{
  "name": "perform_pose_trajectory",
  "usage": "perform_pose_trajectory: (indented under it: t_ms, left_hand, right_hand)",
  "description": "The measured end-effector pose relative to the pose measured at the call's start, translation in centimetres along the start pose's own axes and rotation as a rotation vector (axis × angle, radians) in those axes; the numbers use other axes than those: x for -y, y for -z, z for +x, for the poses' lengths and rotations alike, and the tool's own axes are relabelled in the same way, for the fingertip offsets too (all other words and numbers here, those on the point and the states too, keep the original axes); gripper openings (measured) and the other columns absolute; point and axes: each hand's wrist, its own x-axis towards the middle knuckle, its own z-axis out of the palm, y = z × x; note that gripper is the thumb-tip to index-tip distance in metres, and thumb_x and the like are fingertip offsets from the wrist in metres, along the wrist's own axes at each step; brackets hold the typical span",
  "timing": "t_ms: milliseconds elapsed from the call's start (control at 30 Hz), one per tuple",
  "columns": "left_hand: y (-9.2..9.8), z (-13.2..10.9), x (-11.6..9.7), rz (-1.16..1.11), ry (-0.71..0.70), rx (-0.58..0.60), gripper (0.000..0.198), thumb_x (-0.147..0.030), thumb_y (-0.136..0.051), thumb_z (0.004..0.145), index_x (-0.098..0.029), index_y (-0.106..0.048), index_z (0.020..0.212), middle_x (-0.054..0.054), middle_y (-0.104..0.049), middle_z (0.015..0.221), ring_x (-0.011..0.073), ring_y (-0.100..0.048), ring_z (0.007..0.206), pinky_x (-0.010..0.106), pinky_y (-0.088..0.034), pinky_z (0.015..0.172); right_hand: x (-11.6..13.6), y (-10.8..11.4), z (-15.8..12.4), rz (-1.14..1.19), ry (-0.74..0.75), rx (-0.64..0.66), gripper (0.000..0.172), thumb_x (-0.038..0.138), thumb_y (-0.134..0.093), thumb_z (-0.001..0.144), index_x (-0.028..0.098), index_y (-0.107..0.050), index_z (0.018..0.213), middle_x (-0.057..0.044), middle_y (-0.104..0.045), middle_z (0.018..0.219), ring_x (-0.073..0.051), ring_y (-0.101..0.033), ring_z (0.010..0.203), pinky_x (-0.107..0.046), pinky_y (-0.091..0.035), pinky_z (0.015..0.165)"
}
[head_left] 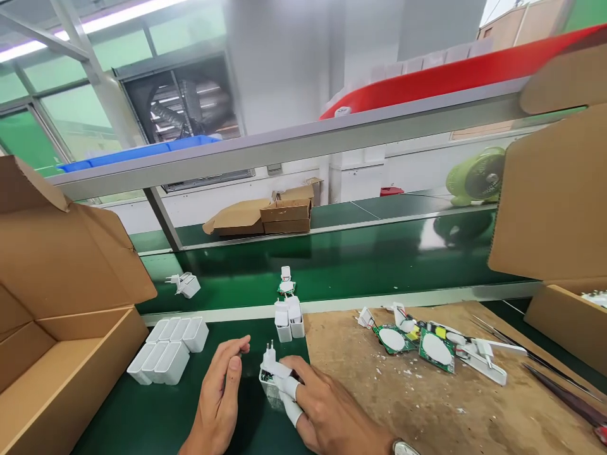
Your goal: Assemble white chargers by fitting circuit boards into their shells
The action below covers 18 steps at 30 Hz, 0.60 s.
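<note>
White charger (272,387) held in right hand (325,399); apart from left hand (219,395).

A: Left of the left hand (220,395)?
B: Cases (171,361), near, in two rows; open box (59,385) farther left.
A: Right hand (327,401)?
B: On the charger (272,384), between both hands. Sheet (403,404) to its right; boards (436,349) on the sheet, tools (564,393) right of those.
A: Ahead of the hands?
B: Two cased units (289,319) just beyond the charger. Belt (360,272) behind them; plug unit (190,285) on it, ahead-left of the left hand. Carton (287,218) behind the belt.
</note>
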Motion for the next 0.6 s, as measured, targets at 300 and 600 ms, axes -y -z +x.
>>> perform_pose_trajectory:
  t_ms: [300, 600]
  left_hand:
    - [0.7, -0.1, -0.7, -0.012, -0.048, -0.036, 0.051, -0.059, -0.043, 0.112, -0.023, -0.072, 0.132, 0.011, -0.071, 0.127, 0.0257, -0.069, 0.116, 0.042, -0.058, 0.104]
    - [0.7, 0.9, 0.9, 0.027, -0.011, 0.003, 0.048, -0.058, -0.045, 0.11, -0.024, -0.069, 0.133, 0.012, -0.069, 0.136, 0.0289, -0.068, 0.125, 0.046, -0.056, 0.11]
  right_hand:
    - [0.4, 0.5, 0.0, 0.232, 0.07, -0.212, 0.043, 0.003, -0.046, 0.095, 0.019, -0.064, 0.13, -0.014, -0.064, 0.136, -0.022, -0.071, 0.109, -0.034, -0.062, 0.096]
    - [0.9, -0.4, 0.0, 0.091, -0.083, -0.019, 0.053, -0.002, -0.055, 0.076, 0.023, -0.068, 0.121, -0.007, -0.066, 0.139, -0.022, -0.072, 0.112, -0.031, -0.061, 0.102]
